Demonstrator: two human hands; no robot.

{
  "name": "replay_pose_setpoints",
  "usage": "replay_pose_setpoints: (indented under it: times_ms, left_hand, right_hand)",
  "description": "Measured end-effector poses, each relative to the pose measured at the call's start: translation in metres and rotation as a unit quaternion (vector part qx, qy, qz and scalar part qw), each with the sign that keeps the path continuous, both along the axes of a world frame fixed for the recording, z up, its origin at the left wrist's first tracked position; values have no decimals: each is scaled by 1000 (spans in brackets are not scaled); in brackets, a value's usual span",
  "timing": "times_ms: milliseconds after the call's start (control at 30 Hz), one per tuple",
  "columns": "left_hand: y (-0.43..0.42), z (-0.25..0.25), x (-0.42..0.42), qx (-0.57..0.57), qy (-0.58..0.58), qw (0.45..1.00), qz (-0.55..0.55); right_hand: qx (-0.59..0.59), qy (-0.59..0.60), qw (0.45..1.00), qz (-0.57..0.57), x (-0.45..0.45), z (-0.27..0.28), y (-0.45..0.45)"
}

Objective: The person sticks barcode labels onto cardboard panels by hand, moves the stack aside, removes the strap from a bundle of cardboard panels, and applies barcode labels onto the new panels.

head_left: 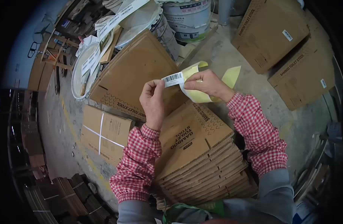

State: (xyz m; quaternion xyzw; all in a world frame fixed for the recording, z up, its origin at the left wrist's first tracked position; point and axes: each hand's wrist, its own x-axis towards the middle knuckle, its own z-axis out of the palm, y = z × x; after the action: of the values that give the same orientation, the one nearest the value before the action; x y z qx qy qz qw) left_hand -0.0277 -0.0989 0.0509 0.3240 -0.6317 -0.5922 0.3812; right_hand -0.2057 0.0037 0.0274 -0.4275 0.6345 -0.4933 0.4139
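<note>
Between my two hands stretches a white barcode label (173,79), partly lifted from its yellow backing strip (200,96). The label's left end is pinched by the thumb and fingers of my left hand (153,100). My right hand (207,85) grips the yellow strip, which curls behind it and out to the right. Under both hands lies a stack of flat cardboard cartons (190,140) printed "BAMBOO TOILET STOOL". Another flattened carton (141,67) leans upright just beyond my left hand.
Two labelled cartons (274,35) stand at the upper right. Paint buckets (188,20) are at the back. A strapped carton bundle (104,130) lies on the floor at left, and more bundles (63,198) are at lower left.
</note>
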Motion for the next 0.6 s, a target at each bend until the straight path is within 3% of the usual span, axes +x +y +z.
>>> replay_pose_setpoints:
  times_ms: [33, 167, 367, 433, 600]
  left_hand:
    - [-5, -6, -2, 2, 7, 1000, 15]
    - [-21, -27, -11, 16, 19, 999, 47]
    - [-41, -46, -17, 17, 54, 992, 116]
    - [-44, -51, -15, 10, 42, 992, 118]
    - [-62, -63, -21, -84, 27, 982, 169]
  right_hand:
    - [-31, -57, 998, -9, 1, -2, -10]
    - [-67, -64, 996, -11, -4, -16, -47]
    - [8, -33, 999, -3, -6, -30, -89]
    - [-70, -29, 997, -31, -4, -42, -97]
    - [-128, 16, 985, -111, 9, -56, -122]
